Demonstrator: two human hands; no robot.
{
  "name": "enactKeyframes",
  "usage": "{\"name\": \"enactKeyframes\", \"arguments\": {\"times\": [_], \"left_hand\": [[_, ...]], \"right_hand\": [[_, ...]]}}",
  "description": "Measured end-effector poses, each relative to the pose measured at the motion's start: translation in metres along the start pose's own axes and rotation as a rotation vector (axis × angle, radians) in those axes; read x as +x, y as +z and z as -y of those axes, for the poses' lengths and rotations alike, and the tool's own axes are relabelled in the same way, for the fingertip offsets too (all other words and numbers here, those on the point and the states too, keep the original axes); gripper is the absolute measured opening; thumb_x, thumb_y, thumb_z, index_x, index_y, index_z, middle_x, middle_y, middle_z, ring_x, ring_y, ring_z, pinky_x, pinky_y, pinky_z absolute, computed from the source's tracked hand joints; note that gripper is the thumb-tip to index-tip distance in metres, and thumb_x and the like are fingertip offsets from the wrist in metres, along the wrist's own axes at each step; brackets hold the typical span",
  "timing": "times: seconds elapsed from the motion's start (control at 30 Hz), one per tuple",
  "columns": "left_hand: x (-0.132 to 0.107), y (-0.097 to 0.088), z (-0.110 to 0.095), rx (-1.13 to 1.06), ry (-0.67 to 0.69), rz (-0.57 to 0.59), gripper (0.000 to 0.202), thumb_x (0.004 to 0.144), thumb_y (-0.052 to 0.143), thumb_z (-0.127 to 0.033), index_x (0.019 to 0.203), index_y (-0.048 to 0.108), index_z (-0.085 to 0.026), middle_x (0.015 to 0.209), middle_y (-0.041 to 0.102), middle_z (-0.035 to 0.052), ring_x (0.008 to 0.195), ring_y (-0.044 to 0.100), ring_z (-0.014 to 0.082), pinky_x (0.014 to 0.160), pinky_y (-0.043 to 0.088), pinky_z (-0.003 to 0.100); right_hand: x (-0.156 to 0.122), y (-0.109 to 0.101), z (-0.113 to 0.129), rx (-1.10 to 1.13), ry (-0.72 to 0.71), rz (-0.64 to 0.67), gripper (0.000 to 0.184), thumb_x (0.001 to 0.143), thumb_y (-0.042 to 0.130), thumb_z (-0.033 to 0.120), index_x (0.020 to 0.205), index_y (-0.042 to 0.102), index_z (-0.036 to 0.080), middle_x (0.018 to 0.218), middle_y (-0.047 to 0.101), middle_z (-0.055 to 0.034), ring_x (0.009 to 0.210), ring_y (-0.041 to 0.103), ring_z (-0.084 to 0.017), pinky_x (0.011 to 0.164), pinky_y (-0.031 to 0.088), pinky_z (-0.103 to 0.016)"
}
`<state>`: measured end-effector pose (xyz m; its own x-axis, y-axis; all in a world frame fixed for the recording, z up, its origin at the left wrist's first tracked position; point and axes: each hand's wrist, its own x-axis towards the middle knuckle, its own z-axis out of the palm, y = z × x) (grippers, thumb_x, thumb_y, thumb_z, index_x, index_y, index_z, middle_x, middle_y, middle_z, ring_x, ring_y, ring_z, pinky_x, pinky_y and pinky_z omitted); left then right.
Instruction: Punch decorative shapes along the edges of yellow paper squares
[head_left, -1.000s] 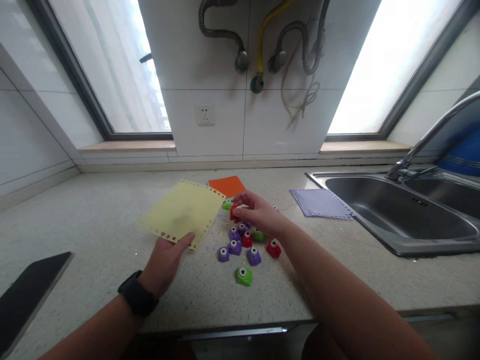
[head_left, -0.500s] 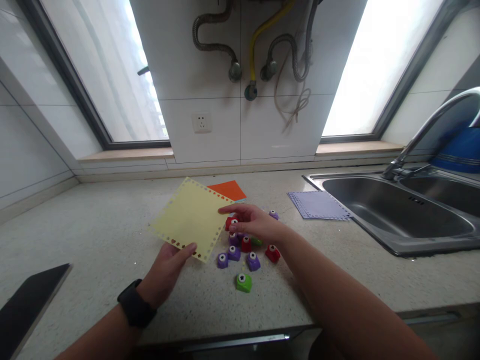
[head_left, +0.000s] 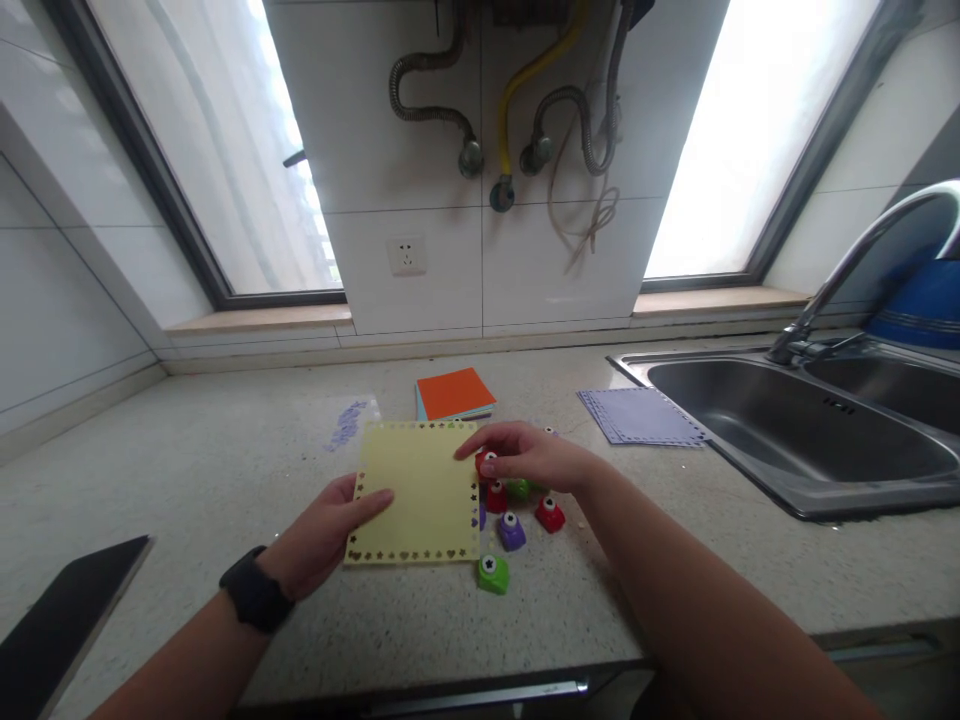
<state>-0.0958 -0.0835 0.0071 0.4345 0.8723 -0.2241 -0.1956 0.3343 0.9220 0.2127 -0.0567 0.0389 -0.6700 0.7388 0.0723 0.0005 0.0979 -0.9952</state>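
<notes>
My left hand [head_left: 334, 525] grips the left side of a yellow paper sheet [head_left: 416, 485], thumb on top. Small shaped holes, some like stars and hearts, run along the sheet's edges. At its upper right, my right hand [head_left: 529, 460] has a red craft punch [head_left: 487, 464] between thumb and fingers, with the index finger stretched over the paper. Below that hand stand another red punch [head_left: 496, 497], a purple punch [head_left: 511, 531] and a green punch [head_left: 493, 575]. Part of the punch group is hidden by the sheet and the hand.
Orange paper [head_left: 456, 392] tops a stack behind the sheet. Purple punched sheets [head_left: 641, 415] lie beside the steel sink [head_left: 795, 430]. Purple paper bits [head_left: 346, 425] rest on a clear sheet at the back left. A dark flat board [head_left: 67, 620] sits at the left.
The yellow sheet has turned from tilted to nearly square and come lower, covering some purple punches. My right hand and the red punch moved slightly right. The purple bits behind came into sight.
</notes>
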Motion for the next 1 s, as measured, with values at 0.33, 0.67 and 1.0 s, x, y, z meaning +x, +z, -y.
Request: {"name": "enactKeyframes", "arguments": {"times": [0.33,0.67,1.0], "left_hand": [[0.005,0.002,0.01,0.036,0.124,-0.135,0.035,0.082,0.08,-0.035,0.113,0.076,-0.018,0.116,0.078,0.0123,0.095,0.077,0.0293,0.086,0.062,0.044],[0.006,0.01,0.017,0.151,0.234,-0.29,0.033,0.077,0.083,-0.042,0.102,0.08,-0.021,0.107,0.081,0.0081,0.094,0.077,0.0294,0.092,0.06,0.046],[0.007,0.002,0.019,0.373,0.326,-0.454,0.041,0.075,0.081,-0.054,0.099,0.082,-0.021,0.104,0.08,0.0098,0.099,0.074,0.0344,0.089,0.06,0.045]], "right_hand": [[0.005,-0.012,-0.012,0.068,-0.13,-0.415,0.033,0.081,0.078,0.022,0.11,0.063,0.022,0.107,0.07,-0.0061,0.093,0.066,-0.016,0.084,0.054,-0.033],[0.01,-0.008,0.03,-0.12,-0.356,-0.405,0.044,0.068,0.089,0.021,0.108,0.07,0.024,0.096,0.068,-0.0005,0.087,0.065,-0.014,0.082,0.056,-0.034],[-0.01,0.023,0.004,-0.325,-0.658,-0.582,0.042,0.077,0.087,0.024,0.113,0.067,0.03,0.105,0.067,-0.0049,0.098,0.065,-0.021,0.087,0.057,-0.041]]}}
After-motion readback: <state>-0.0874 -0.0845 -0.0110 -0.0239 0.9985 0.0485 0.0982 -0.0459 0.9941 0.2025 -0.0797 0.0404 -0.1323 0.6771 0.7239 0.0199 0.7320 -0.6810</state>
